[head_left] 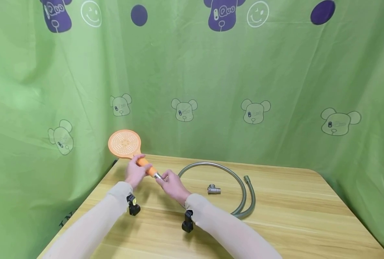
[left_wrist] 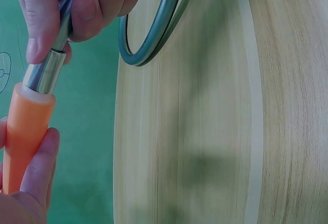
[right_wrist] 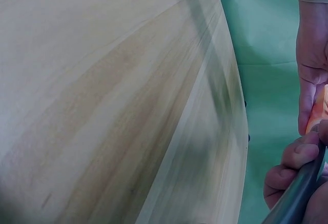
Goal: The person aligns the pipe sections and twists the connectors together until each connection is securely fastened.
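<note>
An orange shower head [head_left: 124, 144] with a pale perforated face is held above the left part of the table. My left hand [head_left: 136, 172] grips its orange handle [left_wrist: 29, 131]. At the handle's lower end sits a shiny metal connector [left_wrist: 50, 72], against the handle's pale rim. My right hand [head_left: 173, 187] pinches the grey shower hose [left_wrist: 66, 19] just behind that connector. In the right wrist view the hose [right_wrist: 300, 193] runs through the curled fingers [right_wrist: 302, 155]. Whether the thread is engaged inside the handle is hidden.
The rest of the hose [head_left: 243, 194] loops over the wooden table [head_left: 292, 216], its free end fitting [head_left: 246, 178] pointing away. A small metal tee valve [head_left: 213, 189] lies inside the loop. A green printed curtain [head_left: 218, 72] hangs behind and beside the table.
</note>
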### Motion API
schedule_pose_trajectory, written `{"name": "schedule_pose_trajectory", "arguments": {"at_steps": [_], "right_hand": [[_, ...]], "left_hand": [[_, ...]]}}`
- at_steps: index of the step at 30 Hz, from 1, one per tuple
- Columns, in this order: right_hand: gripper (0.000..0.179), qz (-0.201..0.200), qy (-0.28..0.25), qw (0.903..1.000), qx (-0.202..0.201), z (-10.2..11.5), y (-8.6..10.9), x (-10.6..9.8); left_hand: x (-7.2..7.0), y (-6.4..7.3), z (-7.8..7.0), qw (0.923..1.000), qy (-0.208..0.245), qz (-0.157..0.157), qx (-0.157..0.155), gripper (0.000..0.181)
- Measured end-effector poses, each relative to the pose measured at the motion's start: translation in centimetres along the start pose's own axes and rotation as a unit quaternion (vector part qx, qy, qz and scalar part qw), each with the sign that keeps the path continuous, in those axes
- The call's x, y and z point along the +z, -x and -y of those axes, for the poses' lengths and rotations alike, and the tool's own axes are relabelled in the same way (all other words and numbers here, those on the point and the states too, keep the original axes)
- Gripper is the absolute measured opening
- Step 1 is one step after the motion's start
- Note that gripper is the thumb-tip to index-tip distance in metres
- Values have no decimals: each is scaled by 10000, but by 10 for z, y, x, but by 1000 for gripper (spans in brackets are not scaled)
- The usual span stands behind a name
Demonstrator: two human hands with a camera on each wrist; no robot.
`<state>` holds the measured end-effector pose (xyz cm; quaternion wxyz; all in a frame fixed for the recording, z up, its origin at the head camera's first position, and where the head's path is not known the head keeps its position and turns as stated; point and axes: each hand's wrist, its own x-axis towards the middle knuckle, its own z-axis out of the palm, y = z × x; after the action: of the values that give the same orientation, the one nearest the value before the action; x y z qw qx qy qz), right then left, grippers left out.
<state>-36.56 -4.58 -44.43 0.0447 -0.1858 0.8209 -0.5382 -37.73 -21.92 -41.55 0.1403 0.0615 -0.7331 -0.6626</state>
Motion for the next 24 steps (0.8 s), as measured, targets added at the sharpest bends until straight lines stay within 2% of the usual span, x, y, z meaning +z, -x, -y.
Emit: {"name": "schedule_pose_trajectory", "arguments": {"at_steps": [6, 15, 24], "right_hand": [[25, 23, 115, 9999, -10, 2, -2, -1], [37, 87, -109, 9996, 250, 7, 0, -2], [29, 17, -243, 9995, 208, 3, 2, 1]], "left_hand": [[0, 1, -3, 10000, -47, 23, 20, 57], [0, 2, -3, 10000, -33, 33, 21, 56], [1, 2, -2, 10000, 20, -33, 17, 57]]}}
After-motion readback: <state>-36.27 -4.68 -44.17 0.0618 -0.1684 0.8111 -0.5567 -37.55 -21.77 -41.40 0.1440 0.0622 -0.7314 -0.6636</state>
